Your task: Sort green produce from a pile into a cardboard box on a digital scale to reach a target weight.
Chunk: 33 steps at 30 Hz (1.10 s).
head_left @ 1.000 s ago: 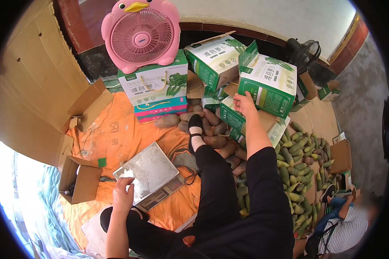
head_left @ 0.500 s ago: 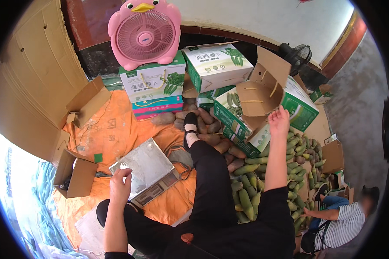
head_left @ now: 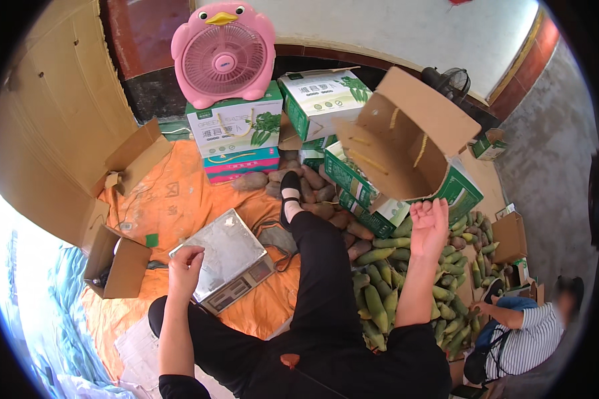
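My right hand [head_left: 430, 226] is at the near rim of an open cardboard box [head_left: 406, 143], with its fingers curled at the edge. The box is green and white outside and bare brown inside, with yellow cord handles; it tilts so that its opening faces me. My left hand [head_left: 186, 266] hovers by the left edge of a flat metal platform scale [head_left: 223, 253], fingers closed and nothing visible in them. Under and beside my right forearm lies a heap of green radishes [head_left: 376, 306]. Reddish-brown tubers [head_left: 323, 209] lie beyond my foot.
A pink penguin-shaped fan [head_left: 224, 60] stands on stacked cartons [head_left: 236, 126] at the back. More printed cartons [head_left: 326, 100] stand beside it. A small brown box [head_left: 123, 266] sits left on the orange sheet [head_left: 146, 213]. At lower right another person [head_left: 526, 339] reaches toward the radishes.
The open box has tipped toward me, showing more of its inside. My right hand has come down and nearer with its rim. My left hand has risen slightly, its fingers more curled.
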Motion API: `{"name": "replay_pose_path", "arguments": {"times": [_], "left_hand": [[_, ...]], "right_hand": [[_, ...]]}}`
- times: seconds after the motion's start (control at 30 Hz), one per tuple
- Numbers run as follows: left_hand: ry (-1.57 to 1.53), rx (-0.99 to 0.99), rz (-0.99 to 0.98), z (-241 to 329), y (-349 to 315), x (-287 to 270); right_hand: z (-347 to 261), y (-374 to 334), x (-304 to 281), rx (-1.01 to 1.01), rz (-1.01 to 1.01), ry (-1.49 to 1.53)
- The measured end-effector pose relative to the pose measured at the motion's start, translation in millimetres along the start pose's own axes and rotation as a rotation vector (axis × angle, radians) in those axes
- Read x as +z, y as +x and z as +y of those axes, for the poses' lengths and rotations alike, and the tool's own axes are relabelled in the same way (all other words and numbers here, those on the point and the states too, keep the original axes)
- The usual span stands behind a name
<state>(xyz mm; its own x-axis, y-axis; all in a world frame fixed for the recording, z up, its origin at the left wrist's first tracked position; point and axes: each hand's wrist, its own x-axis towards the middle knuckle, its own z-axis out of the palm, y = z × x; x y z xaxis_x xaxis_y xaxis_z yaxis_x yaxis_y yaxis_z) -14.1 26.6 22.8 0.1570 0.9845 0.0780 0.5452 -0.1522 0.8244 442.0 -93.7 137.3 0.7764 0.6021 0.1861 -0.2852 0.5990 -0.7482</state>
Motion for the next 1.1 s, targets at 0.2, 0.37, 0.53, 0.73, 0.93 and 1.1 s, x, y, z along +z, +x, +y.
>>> {"name": "replay_pose_path", "arguments": {"times": [0.2,0.37,0.53,0.73,0.93,1.1], "left_hand": [[-0.593,-0.029,0.001,58.5,-4.7,-14.5],[-1.016,-0.049,-0.087,118.2,-7.8,-19.1],[-1.607,-0.164,-0.301,122.6,7.0,-18.3],[-1.529,-0.426,0.185,111.8,3.0,-21.7],[-1.310,-0.400,0.260,88.4,12.6,-33.1],[-0.971,-0.331,0.105,92.1,19.0,-53.0]], "right_hand": [[19.4,-45.3,44.0,0.128,-0.206,0.092],[56.2,-84.6,73.9,0.319,-0.439,0.081],[89.0,-131.8,85.5,0.618,-0.778,0.039],[139.1,-173.2,70.6,0.876,-0.819,0.017],[145.8,-166.3,68.3,0.678,-0.971,-0.329],[117.6,-114.1,48.0,0.527,-0.722,-0.363]]}}
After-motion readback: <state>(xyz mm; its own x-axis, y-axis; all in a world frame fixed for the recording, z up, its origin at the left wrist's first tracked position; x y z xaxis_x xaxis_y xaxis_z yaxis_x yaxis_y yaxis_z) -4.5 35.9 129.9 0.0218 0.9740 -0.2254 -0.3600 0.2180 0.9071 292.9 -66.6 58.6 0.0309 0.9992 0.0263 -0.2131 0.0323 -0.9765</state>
